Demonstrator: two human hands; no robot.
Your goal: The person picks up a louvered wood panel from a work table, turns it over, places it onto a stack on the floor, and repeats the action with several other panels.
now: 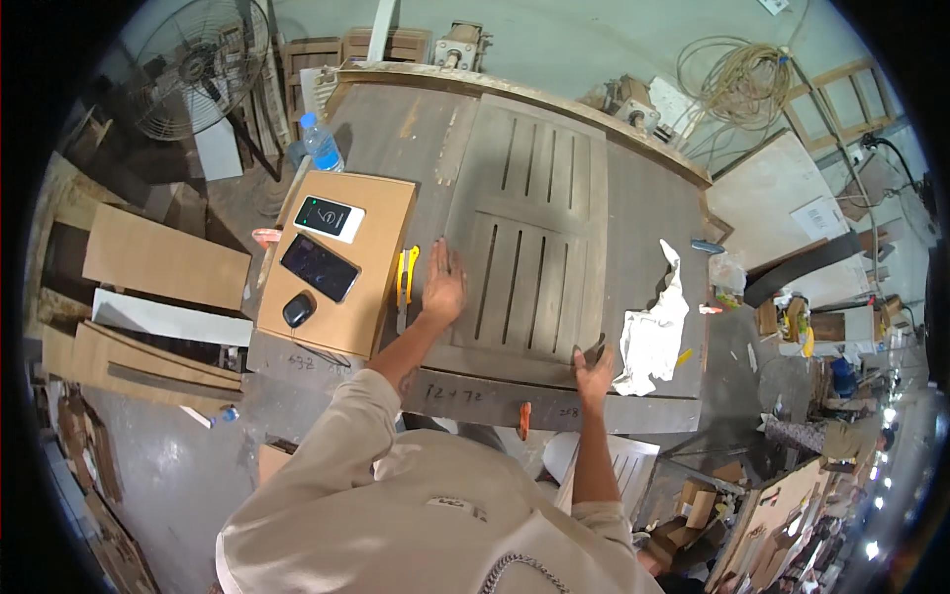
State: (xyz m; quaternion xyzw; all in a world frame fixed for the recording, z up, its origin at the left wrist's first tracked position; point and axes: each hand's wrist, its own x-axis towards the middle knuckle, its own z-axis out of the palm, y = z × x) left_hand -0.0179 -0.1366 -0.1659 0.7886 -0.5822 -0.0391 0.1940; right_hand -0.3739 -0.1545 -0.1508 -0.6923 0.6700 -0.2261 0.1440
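Note:
A grey-brown wooden panel [532,220] with two sets of long slots lies flat on the workbench. My left hand [445,289] rests along its left edge, fingers stretched forward. At the near right corner of the panel is my right hand [593,376], its thumb apart from the fingers. A small dark patch shows at those fingertips; I cannot make out what it is. Just left of my left hand lies a yellow utility knife [407,275]. A crumpled white cloth [653,332] is to the right of my right hand.
On the bench's left, a cardboard box [361,203] carries a phone [320,267], a white power bank [330,219] and a black case [299,310]. Behind stands a water bottle [322,147]. An orange clamp [524,421] sits at the near edge; a fan [198,69] stands far left.

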